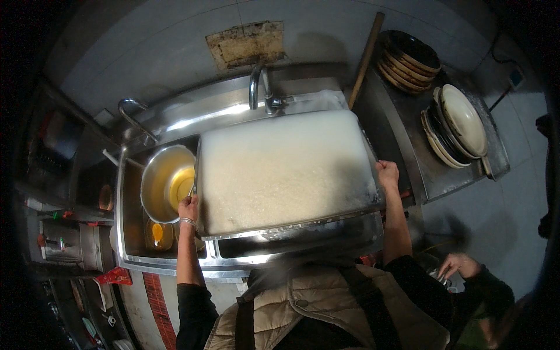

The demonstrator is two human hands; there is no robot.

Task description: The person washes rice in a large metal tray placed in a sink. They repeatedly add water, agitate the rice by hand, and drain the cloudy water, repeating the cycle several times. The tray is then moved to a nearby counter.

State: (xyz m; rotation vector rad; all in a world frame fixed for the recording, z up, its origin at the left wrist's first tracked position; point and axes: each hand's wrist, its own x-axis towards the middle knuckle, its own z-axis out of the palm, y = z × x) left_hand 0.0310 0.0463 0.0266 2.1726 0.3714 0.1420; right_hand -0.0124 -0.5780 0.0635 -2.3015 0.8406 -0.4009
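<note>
A large rectangular metal tray (286,231) rests over the right side of a stainless steel double sink (158,261). It holds pale grains that look like rice (262,192) under cloudy white water. My left hand (188,208), with a bracelet at the wrist, grips the tray's left edge. My right hand (387,174) is closed on the rim at the opposite end. Close to my left hand, a round metal pot (151,192) with yellowish liquid sits in the left basin. Part of a clear container (165,234) with something orange shows below the pot.
Behind the tray stands a chrome faucet (254,89); a second tap (127,107) is left of it. A wooden pole (366,59) leans by the wall. Stacked bowls (407,65) and plates (464,120) occupy the right counter. Another person's hand (459,265) is at lower right.
</note>
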